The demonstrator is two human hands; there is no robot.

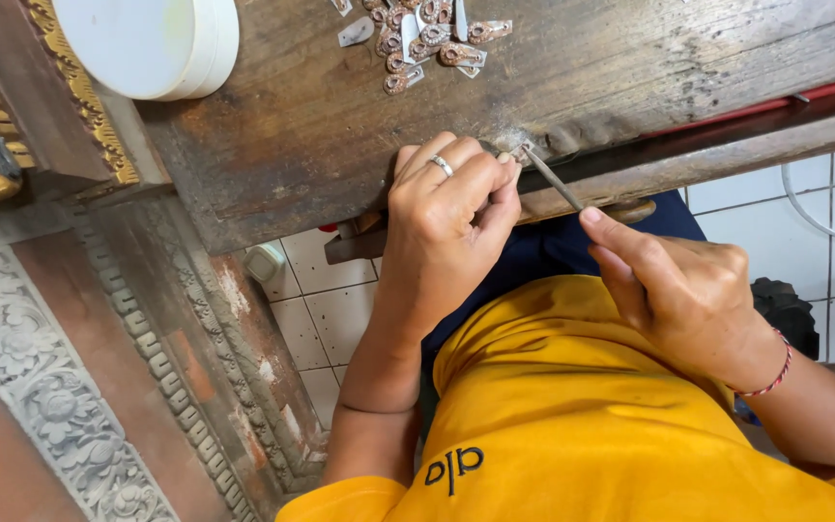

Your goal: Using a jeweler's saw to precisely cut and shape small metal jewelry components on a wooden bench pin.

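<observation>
My left hand (446, 217), with a ring on one finger, is closed at the near edge of a worn wooden workbench (340, 106), pinching a small metal piece (514, 150) against the wood. My right hand (674, 290), with a red cord bracelet at the wrist, holds a thin metal file (553, 179) whose tip rests on that piece. A pile of several small ornate metal pieces (422, 39) lies farther back on the bench.
A round white lidded container (152, 43) sits at the bench's far left. Carved, gilded and stone-patterned woodwork (60, 387) fills the left side. White floor tiles (326, 319) show below the bench. A white cable (814, 208) curls on the right.
</observation>
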